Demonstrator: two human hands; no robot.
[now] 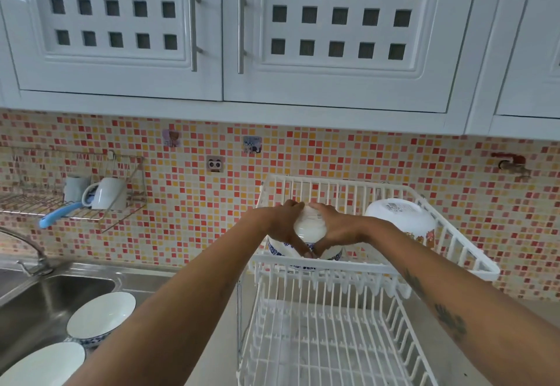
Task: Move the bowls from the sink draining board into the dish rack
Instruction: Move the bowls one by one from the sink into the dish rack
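Note:
A white two-tier dish rack (375, 267) stands on the counter at the right. Over the left part of its upper tier I hold a white bowl with a blue pattern (309, 228), turned bottom up. My left hand (285, 225) grips its left side and my right hand (336, 229) its right side. A larger white bowl with an orange pattern (400, 219) lies upside down in the upper tier's right part. Two white bowls with blue-patterned outsides, one (101, 314) farther and one (42, 364) nearer, sit upright on the draining board (157, 276) at lower left.
The steel sink basin (45, 297) and its tap (33, 252) are at the left. A wire wall shelf (39, 201) holds a white mug (107, 193) and a blue-handled utensil (57, 216). White cabinets (212, 37) hang overhead. The rack's lower tier (327, 343) holds nothing.

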